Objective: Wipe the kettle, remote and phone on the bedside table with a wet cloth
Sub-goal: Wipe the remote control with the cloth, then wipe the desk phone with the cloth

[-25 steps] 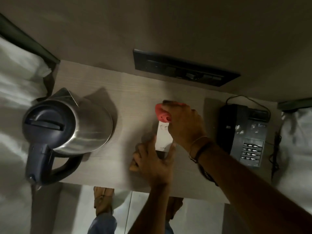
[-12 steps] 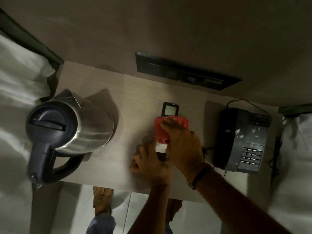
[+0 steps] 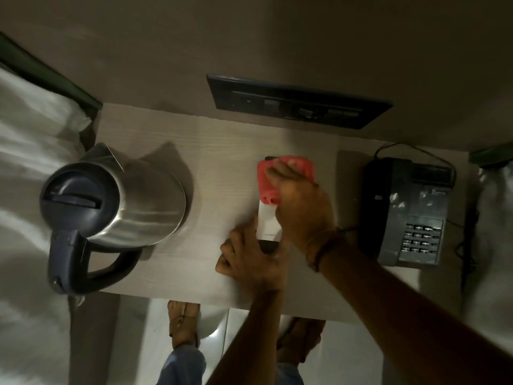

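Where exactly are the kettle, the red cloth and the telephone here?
kettle [image 3: 144,201]: head view, on its steel body.
red cloth [image 3: 268,182]: head view, on its left fold.
telephone [image 3: 422,243]: head view, on its keypad.
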A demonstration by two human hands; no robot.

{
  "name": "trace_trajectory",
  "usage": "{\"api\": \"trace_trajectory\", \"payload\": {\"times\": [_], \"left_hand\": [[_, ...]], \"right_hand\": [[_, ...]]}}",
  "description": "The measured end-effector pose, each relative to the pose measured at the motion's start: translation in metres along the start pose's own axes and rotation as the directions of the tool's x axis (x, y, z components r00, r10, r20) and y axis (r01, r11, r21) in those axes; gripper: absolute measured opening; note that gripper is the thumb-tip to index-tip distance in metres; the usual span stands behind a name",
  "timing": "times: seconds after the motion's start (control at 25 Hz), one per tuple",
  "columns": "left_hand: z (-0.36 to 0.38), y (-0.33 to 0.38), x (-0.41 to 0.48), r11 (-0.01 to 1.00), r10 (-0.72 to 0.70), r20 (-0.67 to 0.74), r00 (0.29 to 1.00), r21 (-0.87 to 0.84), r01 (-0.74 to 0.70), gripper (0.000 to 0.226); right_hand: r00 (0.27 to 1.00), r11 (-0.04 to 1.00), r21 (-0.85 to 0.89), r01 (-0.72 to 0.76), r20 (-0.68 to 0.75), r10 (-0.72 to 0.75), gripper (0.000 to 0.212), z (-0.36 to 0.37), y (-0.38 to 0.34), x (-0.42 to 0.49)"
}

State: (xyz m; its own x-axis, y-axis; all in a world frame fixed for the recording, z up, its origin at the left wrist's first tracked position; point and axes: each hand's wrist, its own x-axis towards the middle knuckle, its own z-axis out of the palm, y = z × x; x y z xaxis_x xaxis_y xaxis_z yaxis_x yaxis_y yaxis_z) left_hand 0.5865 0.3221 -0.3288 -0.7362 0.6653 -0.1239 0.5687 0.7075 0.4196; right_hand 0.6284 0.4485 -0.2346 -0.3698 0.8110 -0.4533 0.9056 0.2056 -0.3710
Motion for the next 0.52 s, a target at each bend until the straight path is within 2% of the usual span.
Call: {"api": "trace_trajectory", "payload": {"times": [0.08,0.16,0.24,0.28,0.32,0.36,0.44,0.52], "left_hand": [[-0.001,0.000,0.001,1.000,0.000,0.040,0.999,0.027,-0.001,0.063],[-0.002,0.002,0.003,0.998,0.004,0.053,0.999,0.061,-0.007,0.060],[-0.005,0.003,0.001,0.993,0.002,0.053,0.999,0.116,-0.008,0.056],[-0.007,0.004,-0.001,0.994,0.003,0.058,0.998,0.108,-0.010,0.055],[-0.008,0.004,-0.003,0.997,0.014,0.058,0.998,0.076,-0.018,0.057],[-0.010,0.002,-0.005,0.999,0.026,0.053,0.998,0.038,-0.028,0.063],[-0.016,0.005,-0.013,1.000,0.018,0.008,1.000,-0.004,-0.018,0.086],[-0.022,0.024,-0.034,0.996,0.073,-0.013,0.997,-0.057,-0.074,0.105]], "right_hand": [[0.997,0.998,-0.014,0.055,0.064,-0.054,0.071,0.018,0.001,-0.041],[0.986,0.999,0.030,0.041,0.159,-0.045,0.066,0.020,0.001,-0.069],[0.981,0.961,0.270,-0.059,0.194,0.005,0.047,0.002,0.004,-0.078],[0.971,0.880,0.448,-0.158,0.234,0.055,0.032,-0.015,0.007,-0.082],[0.952,0.770,0.585,-0.254,0.291,0.093,0.030,-0.036,0.013,-0.089],[0.941,0.669,0.676,-0.309,0.317,0.115,0.045,-0.053,0.021,-0.101],[0.942,0.549,0.766,-0.334,0.298,0.156,0.066,-0.080,0.051,-0.135],[0.944,0.524,0.787,-0.327,0.239,0.229,0.069,-0.104,0.071,-0.155]]}}
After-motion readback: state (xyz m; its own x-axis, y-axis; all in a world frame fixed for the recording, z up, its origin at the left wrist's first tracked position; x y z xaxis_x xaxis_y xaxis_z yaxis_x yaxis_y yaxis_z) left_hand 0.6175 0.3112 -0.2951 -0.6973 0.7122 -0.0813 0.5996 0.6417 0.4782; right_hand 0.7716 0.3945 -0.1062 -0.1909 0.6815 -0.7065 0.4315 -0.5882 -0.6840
